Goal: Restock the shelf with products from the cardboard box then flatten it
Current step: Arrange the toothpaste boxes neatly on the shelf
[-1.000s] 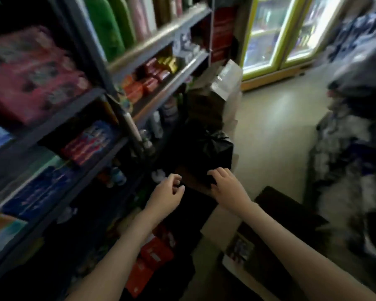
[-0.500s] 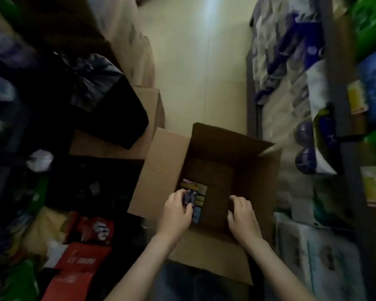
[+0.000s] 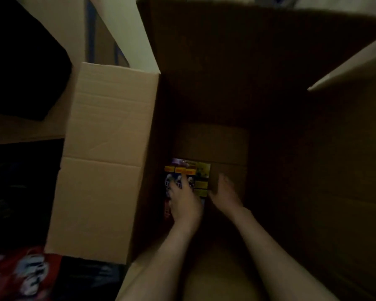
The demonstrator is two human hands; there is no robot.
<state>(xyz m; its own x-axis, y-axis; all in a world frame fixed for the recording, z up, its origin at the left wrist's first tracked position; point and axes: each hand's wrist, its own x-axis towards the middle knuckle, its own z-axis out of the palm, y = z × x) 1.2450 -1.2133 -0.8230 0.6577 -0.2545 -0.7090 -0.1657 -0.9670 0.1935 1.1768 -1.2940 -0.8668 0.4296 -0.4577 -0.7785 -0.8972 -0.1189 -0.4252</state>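
Observation:
An open cardboard box point(image 3: 109, 161) fills the head view, its flaps spread out and its inside dark. At the bottom, against the left wall, lie colourful product packs point(image 3: 199, 170) with yellow labels. My left hand point(image 3: 182, 198) lies on top of the packs with its fingers spread over them. My right hand point(image 3: 224, 192) is at the packs' right edge, fingers against their side. Whether either hand grips the packs is hard to tell in the dim light.
A second cardboard box point(image 3: 20, 129) with a black bag point(image 3: 24, 61) on it stands at the left. Red packs point(image 3: 24, 276) lie at the bottom left. The box's right flap point(image 3: 352, 68) sticks up at the upper right. Pale floor point(image 3: 137, 44) shows beyond.
I have turned from the shelf and leaned down into the box. Both hands have gone from the box's near rim down to the packs at its bottom.

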